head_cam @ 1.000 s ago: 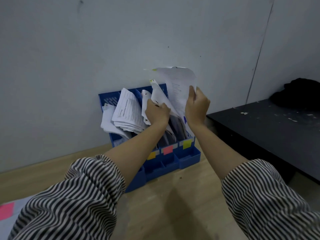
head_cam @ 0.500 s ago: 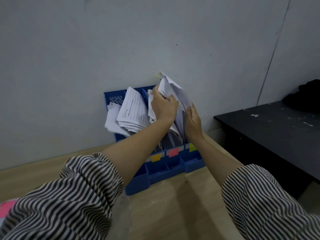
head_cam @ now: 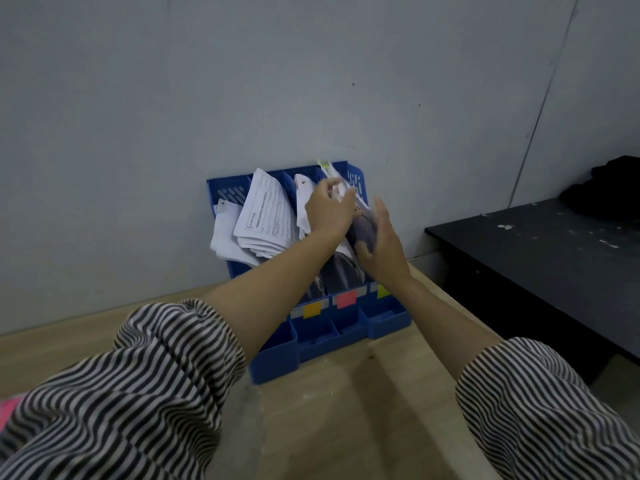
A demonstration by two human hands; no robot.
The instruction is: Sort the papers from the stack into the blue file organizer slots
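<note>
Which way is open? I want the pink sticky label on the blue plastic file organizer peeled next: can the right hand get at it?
Probably yes: the pink sticky label faces forward uncovered, just below the right hand, with nothing between.

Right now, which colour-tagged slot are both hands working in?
The rightmost slot of the blue organizer, tagged with the green label; the pink label and orange label mark slots further left.

Dim, bluish indoor light, soft shadows, motion blur on the hands (head_cam: 349, 220), wide-angle bending at edges
</note>
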